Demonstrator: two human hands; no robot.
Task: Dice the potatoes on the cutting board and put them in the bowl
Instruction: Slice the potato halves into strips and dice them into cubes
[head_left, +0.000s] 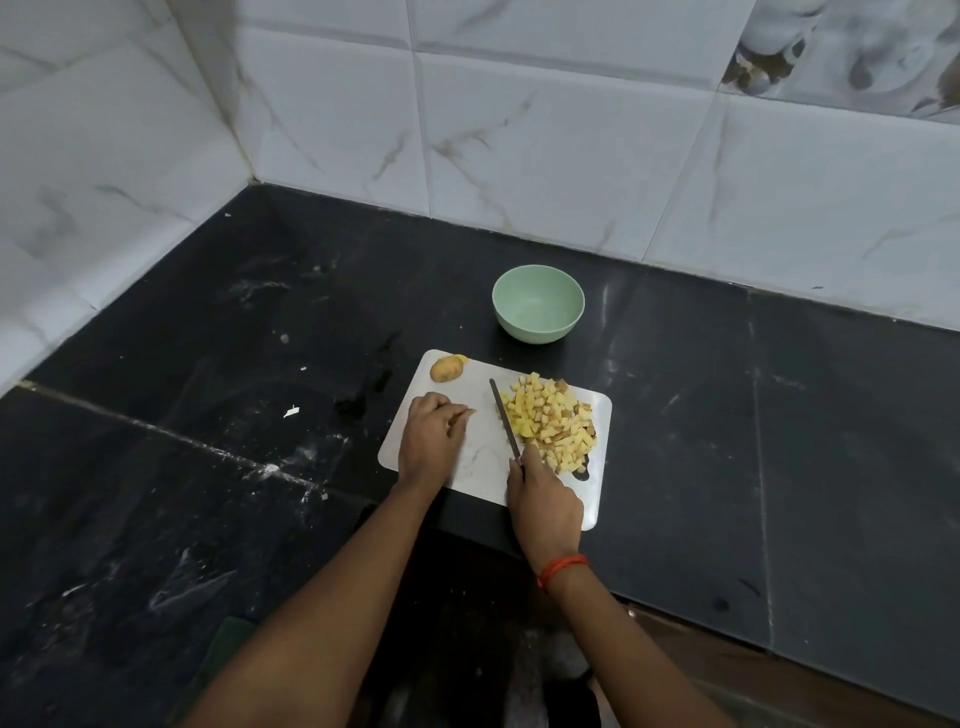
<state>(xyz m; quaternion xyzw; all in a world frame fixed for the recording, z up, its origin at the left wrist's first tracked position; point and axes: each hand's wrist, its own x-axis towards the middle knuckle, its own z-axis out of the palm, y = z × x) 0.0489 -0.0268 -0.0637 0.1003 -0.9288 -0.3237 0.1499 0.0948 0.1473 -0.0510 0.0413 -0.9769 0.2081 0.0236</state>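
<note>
A white cutting board (483, 462) lies on the black counter. A heap of yellow potato dice (553, 423) covers its right half. A potato half (447, 367) with skin sits at the board's far left corner. My right hand (543, 506) grips the handle of a knife (504, 418), whose blade lies along the left side of the heap. My left hand (431, 439) rests on the board's left part, fingers curled; something small may be at the fingertips, too small to tell. A pale green bowl (538, 303) stands empty just beyond the board.
Marble-patterned tiled walls (519, 130) close the counter at the back and the left, meeting in a corner. The black stone counter (208, 415) has white smears and a small white scrap (291, 412) to the left of the board. The counter's front edge runs below right.
</note>
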